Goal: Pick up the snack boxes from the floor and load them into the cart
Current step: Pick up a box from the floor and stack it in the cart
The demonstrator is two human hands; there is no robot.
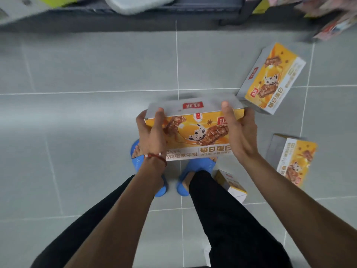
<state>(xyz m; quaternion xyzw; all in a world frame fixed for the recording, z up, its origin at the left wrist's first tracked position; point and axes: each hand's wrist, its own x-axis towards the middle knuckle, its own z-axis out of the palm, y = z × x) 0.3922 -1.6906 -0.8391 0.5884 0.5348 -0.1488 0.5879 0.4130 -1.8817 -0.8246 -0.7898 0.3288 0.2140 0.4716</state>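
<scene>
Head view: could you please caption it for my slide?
Left hand and right hand hold one snack box above the tiled floor, three other boxes lying nearby.

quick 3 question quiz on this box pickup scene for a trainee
1. True or false: the left hand and right hand both grip the held box.
2. How many matching boxes lie on the floor? A one, B three, C five.
3. Fill in: the bracelet is on the ___ wrist.
Key: 1 true. 2 B: far box, right box, near box by the foot. 3 left.
</scene>
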